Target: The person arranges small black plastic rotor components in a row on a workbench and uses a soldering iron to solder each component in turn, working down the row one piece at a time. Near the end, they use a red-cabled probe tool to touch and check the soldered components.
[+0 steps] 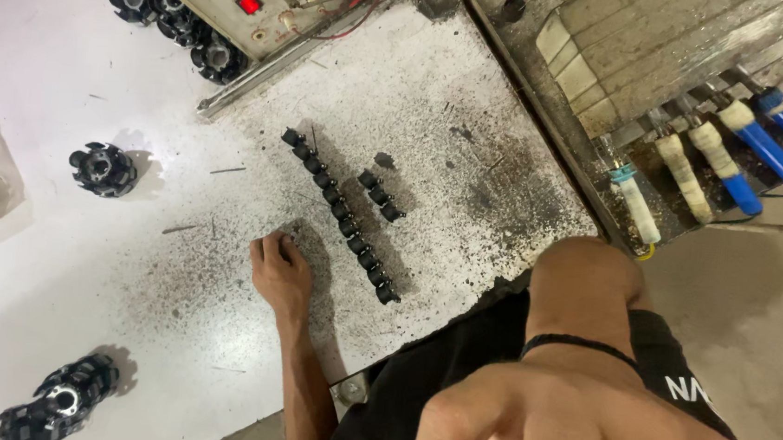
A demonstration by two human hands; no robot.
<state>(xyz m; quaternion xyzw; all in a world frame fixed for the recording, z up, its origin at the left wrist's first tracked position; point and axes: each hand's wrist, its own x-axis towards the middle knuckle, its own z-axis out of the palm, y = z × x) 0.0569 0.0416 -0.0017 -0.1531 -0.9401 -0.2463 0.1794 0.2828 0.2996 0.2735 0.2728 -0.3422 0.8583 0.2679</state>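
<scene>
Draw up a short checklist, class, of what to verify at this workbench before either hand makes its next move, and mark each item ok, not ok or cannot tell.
1. Left hand rests on the table, curled beside the long row: ok.
2. Left hand holds a part: cannot tell, the fingers are curled under.
3. Long row of small black parts lies in one unbroken diagonal line: ok.
4. Short row lies apart from the long row, not touching it: ok.
5. Right hand is in sharp view: not ok, it is close to the camera and blurred; it seems spread with nothing in it.
6. Bench under the rows is clean: not ok, dark grit covers it.
</scene>
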